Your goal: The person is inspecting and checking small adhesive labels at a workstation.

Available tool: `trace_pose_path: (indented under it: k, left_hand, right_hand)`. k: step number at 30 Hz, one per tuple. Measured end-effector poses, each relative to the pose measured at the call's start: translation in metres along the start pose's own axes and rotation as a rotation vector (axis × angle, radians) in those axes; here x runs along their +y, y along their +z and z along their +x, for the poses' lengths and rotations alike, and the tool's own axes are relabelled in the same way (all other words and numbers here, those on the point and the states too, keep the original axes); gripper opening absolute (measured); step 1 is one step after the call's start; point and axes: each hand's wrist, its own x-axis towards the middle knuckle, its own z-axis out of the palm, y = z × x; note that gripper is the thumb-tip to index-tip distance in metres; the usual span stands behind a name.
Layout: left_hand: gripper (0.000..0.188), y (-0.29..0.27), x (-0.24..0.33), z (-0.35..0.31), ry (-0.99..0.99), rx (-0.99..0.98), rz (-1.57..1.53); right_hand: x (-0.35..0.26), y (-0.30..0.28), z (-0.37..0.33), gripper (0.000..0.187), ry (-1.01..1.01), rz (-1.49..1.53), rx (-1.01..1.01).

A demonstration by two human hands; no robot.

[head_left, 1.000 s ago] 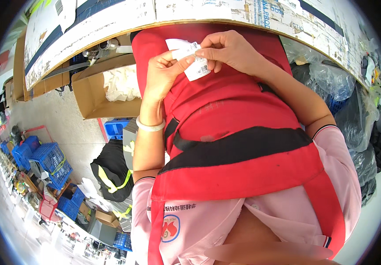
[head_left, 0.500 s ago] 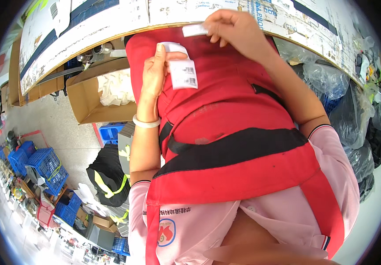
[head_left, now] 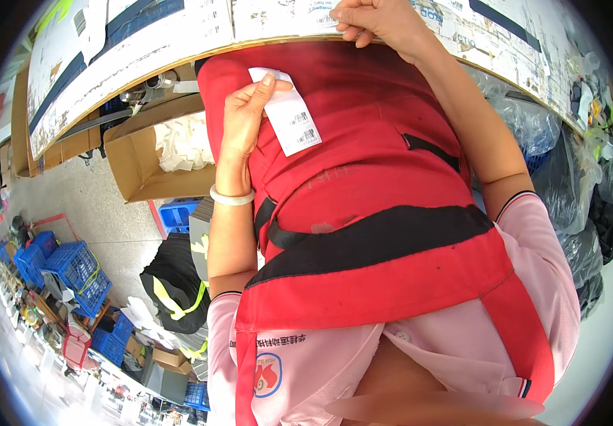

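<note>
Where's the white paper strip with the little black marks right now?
In the head view, the white paper strip is in the upper half, just left of centre. The person's left hand holds it over the red apron.

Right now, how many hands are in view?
2. The left hand holds a white label strip over the red apron; the right hand, partly cut off by the picture's top, is at the table's near edge.

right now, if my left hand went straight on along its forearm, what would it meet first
Probably the table edge, ahead of the left hand and its paper strip; depth is unclear, so it might pass under.
</note>
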Motion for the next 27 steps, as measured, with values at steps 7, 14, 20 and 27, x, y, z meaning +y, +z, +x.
trace_pose_path:
  k: [7,14,20,27]
  left_hand:
    - [0.033,0.0,-0.001,0.0,0.016,0.004,0.011]
    - [0.032,0.0,-0.002,0.0,0.021,0.009,0.015]
    - [0.032,0.001,-0.002,0.0,0.019,0.0,0.006]
    - [0.031,-0.001,-0.004,0.001,0.026,-0.002,0.014]
  right_hand:
    - [0.002,0.002,0.001,0.015,-0.006,-0.005,0.008]
    - [-0.002,0.005,-0.001,0.015,0.02,-0.013,0.026]
    - [-0.003,0.006,-0.001,0.015,0.007,-0.059,0.022]
    - [-0.008,0.008,-0.004,0.015,-0.037,-0.117,0.01]
